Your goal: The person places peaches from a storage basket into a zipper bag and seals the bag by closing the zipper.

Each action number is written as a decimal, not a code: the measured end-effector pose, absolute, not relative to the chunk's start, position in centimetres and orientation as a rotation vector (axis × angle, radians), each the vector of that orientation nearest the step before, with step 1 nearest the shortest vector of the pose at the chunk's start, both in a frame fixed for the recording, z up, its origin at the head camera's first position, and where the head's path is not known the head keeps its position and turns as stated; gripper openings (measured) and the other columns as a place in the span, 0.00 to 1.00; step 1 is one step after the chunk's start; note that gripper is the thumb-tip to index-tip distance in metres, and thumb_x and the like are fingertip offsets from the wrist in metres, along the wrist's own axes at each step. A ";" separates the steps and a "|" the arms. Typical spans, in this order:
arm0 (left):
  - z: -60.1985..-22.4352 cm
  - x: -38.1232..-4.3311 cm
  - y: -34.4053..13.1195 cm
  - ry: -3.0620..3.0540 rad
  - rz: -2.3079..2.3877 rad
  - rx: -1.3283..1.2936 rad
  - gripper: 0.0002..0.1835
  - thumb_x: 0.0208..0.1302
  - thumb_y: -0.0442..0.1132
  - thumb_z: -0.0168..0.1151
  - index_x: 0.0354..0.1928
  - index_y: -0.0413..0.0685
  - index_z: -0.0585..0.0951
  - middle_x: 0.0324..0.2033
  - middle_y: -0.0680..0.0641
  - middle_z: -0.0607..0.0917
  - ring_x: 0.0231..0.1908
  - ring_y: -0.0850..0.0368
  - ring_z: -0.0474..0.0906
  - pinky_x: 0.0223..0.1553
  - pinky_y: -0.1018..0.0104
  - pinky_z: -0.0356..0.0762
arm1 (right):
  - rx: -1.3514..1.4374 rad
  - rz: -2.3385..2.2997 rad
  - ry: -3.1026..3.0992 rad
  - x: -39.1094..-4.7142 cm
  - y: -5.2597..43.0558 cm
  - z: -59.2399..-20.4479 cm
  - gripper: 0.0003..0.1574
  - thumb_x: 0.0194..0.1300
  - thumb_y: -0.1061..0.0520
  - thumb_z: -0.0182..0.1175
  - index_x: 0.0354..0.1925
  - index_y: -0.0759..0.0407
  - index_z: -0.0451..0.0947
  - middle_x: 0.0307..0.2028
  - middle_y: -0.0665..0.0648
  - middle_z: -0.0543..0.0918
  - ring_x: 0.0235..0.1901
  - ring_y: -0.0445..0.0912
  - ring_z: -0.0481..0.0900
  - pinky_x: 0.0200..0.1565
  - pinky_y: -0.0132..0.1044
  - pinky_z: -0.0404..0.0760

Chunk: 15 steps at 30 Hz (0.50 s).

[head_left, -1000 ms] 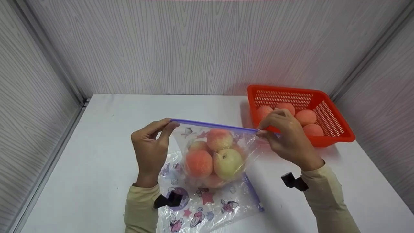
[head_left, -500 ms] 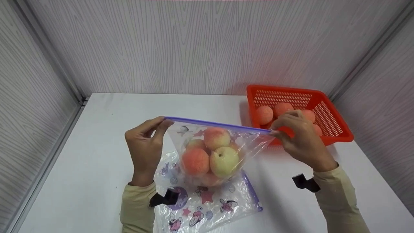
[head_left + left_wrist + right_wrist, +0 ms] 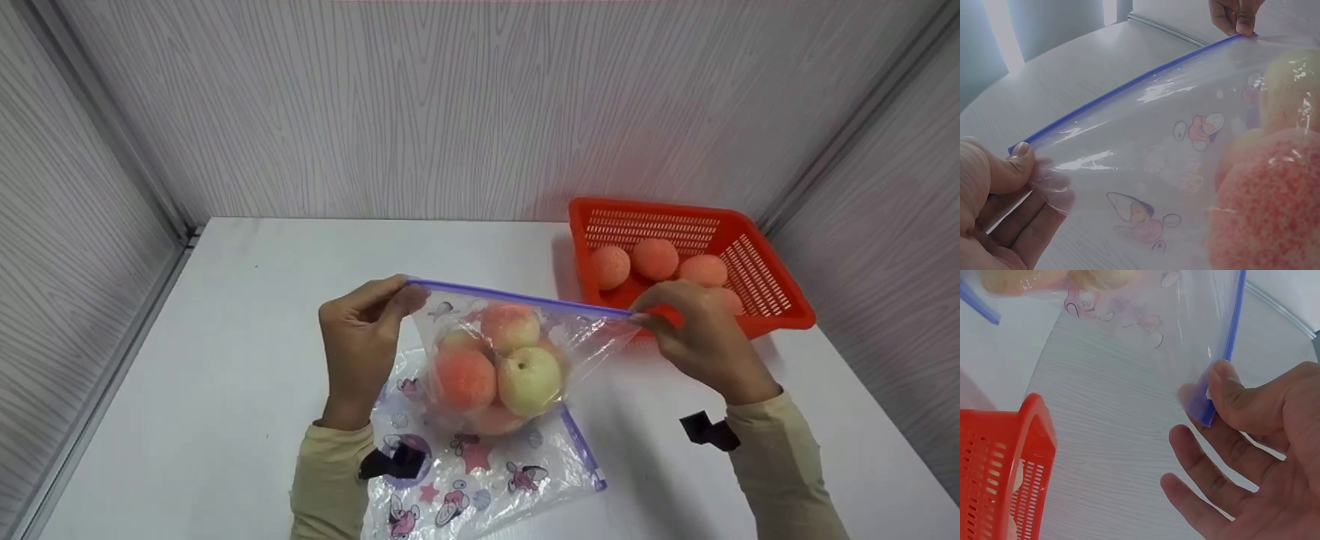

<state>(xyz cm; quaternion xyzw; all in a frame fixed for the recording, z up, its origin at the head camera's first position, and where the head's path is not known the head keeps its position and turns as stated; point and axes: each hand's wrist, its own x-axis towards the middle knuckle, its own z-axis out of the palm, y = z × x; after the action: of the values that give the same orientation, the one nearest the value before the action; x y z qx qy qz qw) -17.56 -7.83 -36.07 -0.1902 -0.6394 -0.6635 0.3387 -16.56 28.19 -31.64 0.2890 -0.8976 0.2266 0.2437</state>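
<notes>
A clear zip bag [image 3: 592, 337] with a purple zip strip and printed cartoon figures hangs stretched between my two hands. Several peaches [image 3: 465, 380], red and pale yellow, bulge in its lower part. My left hand [image 3: 362, 341] pinches the strip's left end between thumb and fingers; the left wrist view shows the thumb [image 3: 1013, 166] on top of the film. At the other end, my right hand [image 3: 705, 337] pinches the corner of the strip. In the right wrist view the purple tip [image 3: 1204, 413] pokes out past the thumb, and the other fingers are spread.
Beneath the held bag, another printed zip bag [image 3: 495, 495] lies flat on the white table [image 3: 202, 360]. A red plastic basket [image 3: 799, 300] with several peaches [image 3: 655, 259] stands at the back right, just behind my right hand. Pale wood-grain panels [image 3: 450, 105] enclose the table.
My right hand has moved right along the zip strip to its end, drawing the bag's top edge wider. My left hand shifted left, then back right, keeping its pinch.
</notes>
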 end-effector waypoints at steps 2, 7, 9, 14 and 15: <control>-36.2 -17.6 -7.5 -1.654 -1.728 -0.524 0.07 0.61 0.21 0.67 0.40 0.31 0.88 0.32 0.40 0.89 0.33 0.56 0.89 0.39 0.63 0.87 | 0.797 0.654 -2.470 -16.6 28.4 -32.1 0.13 0.51 0.75 0.74 0.34 0.63 0.84 0.31 0.52 0.86 0.34 0.42 0.80 0.45 0.22 0.78; -36.1 -17.5 -6.8 -1.613 -1.767 -0.583 0.07 0.60 0.20 0.67 0.40 0.29 0.88 0.32 0.38 0.89 0.35 0.55 0.89 0.40 0.61 0.87 | 0.803 0.685 -2.577 -16.7 28.3 -32.5 0.15 0.54 0.72 0.74 0.40 0.62 0.84 0.34 0.50 0.86 0.35 0.42 0.80 0.43 0.27 0.82; -36.1 -17.5 -6.7 -1.602 -1.777 -0.595 0.07 0.59 0.19 0.67 0.39 0.29 0.87 0.32 0.38 0.89 0.35 0.55 0.89 0.40 0.60 0.87 | 0.814 0.672 -2.652 -16.8 27.8 -32.2 0.18 0.55 0.67 0.75 0.46 0.61 0.85 0.38 0.50 0.86 0.38 0.43 0.79 0.44 0.35 0.84; -36.3 -17.6 -6.4 -1.607 -1.747 -0.576 0.07 0.59 0.19 0.67 0.39 0.29 0.88 0.32 0.39 0.89 0.35 0.58 0.88 0.39 0.65 0.87 | 0.872 0.660 -2.754 -17.6 25.6 -32.4 0.24 0.58 0.57 0.76 0.53 0.58 0.86 0.44 0.53 0.85 0.44 0.48 0.77 0.47 0.47 0.83; -36.4 -17.6 -6.3 -1.610 -1.744 -0.570 0.07 0.59 0.20 0.67 0.39 0.30 0.88 0.32 0.39 0.89 0.35 0.58 0.87 0.39 0.66 0.87 | 0.885 0.666 -2.739 -17.9 25.1 -32.6 0.20 0.59 0.58 0.75 0.51 0.59 0.87 0.42 0.53 0.85 0.43 0.47 0.78 0.47 0.46 0.84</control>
<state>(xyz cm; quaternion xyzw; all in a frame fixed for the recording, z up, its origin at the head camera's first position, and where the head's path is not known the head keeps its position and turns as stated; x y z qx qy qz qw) -17.64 -6.33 -36.36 -0.2193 -0.6196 -0.6709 0.3433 -17.89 25.13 -32.60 0.2984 -0.9230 0.2243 0.0936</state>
